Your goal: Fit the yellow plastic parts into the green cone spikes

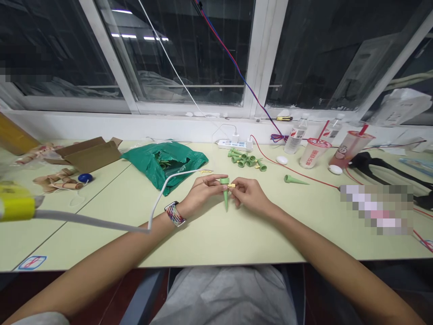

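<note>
Head view: near the middle of the frame, the left hand [203, 194] and right hand [248, 195] met above a pale green table top [209, 243]. Left fingers [216, 179] were closed around the upper end of a green plastic watering spike [225, 196], its tip pointing down, while right fingers [236, 186] pinched a small yellow piece [231, 185] at its top. The spike looked light, stiff and smooth, perhaps slippery; its wider upper end seemed the surest hold. More spikes [245, 159] lay clustered at upper centre, and another spike [294, 179] lay right of the hands.
</note>
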`<state>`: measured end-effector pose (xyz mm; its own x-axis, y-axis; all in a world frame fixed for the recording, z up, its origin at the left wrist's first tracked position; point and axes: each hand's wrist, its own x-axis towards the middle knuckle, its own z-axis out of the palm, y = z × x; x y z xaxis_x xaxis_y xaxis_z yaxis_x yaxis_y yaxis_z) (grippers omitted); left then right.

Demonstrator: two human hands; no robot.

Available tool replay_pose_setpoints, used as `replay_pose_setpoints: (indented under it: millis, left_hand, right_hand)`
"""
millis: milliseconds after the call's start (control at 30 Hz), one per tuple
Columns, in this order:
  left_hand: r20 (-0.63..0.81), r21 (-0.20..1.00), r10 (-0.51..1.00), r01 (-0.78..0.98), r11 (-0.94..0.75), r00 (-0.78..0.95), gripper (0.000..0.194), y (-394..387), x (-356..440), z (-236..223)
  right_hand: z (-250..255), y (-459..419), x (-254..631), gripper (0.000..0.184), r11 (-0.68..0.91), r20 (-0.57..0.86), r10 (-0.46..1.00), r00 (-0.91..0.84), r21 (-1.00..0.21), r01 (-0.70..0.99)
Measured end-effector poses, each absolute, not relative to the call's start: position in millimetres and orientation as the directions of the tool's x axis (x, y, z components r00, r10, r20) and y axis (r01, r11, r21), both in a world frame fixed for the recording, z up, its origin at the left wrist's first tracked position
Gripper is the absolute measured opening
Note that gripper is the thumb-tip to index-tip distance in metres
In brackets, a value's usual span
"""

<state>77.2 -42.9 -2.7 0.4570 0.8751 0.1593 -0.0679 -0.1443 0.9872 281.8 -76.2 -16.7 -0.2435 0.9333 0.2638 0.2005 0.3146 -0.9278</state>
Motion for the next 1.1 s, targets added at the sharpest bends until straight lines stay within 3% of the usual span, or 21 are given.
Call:
replay_pose_setpoints:
  millis: [167, 367, 533, 667, 800, 967, 1100]
  left_hand:
    - [0.239, 0.964, 0.884, 0.01, -0.265, 0.403, 0.042, -43.1, 78.7, 1.2]
    - [0.255, 0.949, 0.871, 0.065, -0.309, 0.42, 0.04, -41.3, 76.8, 4.1]
    - [0.299, 0.921, 0.851, 0.104, -0.377, 0.433, 0.045, -40.4, 81.2, 0.9]
    - [0.348, 0.903, 0.827, 0.078, -0.422, 0.441, 0.057, -44.8, 85.3, -3.1]
    - [0.434, 0.859, 0.786, 0.061, -0.509, 0.44, 0.054, -46.9, 85.0, -4.6]
    - [0.513, 0.802, 0.79, 0.139, -0.58, 0.335, 0.055, -42.6, 81.4, -5.6]
    - [0.517, 0.764, 0.789, 0.236, -0.601, 0.333, 0.033, -36.5, 76.7, -8.6]
  right_hand:
    - [-15.3, -76.2, 282.3, 0.025, 0.234, 0.187, 0.941, -0.283, -0.962, 0.141]
    - [-15.1, -75.6, 281.7, 0.023, 0.244, 0.183, 0.933, -0.309, -0.955, 0.171]
    - [-1.4, -68.7, 293.6, 0.013, 0.423, 0.333, 0.902, -0.275, -0.808, 0.41]
    - [8.8, -67.3, 296.3, 0.02, 0.456, 0.386, 0.89, -0.243, -0.78, 0.43]
    - [13.8, -70.6, 289.2, 0.018, 0.537, 0.448, 0.844, -0.296, -0.714, 0.45]
    - [31.5, -39.4, 304.7, 0.017, 0.601, 0.604, 0.757, -0.248, -0.495, 0.627]
    - [42.1, 16.6, 334.5, 0.022, 0.341, 0.635, 0.76, -0.139, -0.206, 0.917]
